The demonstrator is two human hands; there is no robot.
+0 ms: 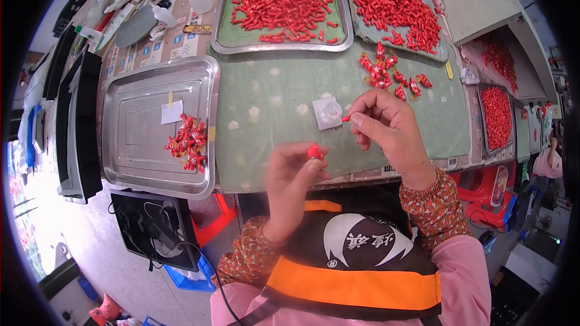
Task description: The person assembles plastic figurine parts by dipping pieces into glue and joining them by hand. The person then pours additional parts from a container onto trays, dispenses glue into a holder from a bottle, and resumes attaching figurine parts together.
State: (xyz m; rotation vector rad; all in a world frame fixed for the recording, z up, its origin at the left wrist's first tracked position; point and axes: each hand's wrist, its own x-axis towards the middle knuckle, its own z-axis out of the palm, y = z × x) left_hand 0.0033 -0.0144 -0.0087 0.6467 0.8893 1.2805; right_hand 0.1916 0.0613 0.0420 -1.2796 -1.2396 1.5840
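Between the thumb and fingers of my left hand (292, 182) is a small red figurine (314, 152), held above the table's near edge. My right hand (386, 127) pinches a tiny red piece (346, 119) by one end. That piece is right beside a small white square pad with a round, glossy, translucent blob (328, 113) on it. Beyond my right hand lies a loose group of red figurines (379, 72) with yellowish details. More red figurines (188, 142) are heaped at the right side of a metal tray (130, 166) on my left.
A green-lined metal tray (343, 44) and a second tray (438, 55) at the back hold heaps of small red pieces. White squeeze bottles (199, 0) stand at the far left. At right are a pale box (477, 6) and another tray of red pieces (496, 118). Green cloth (266, 84) covers the table.
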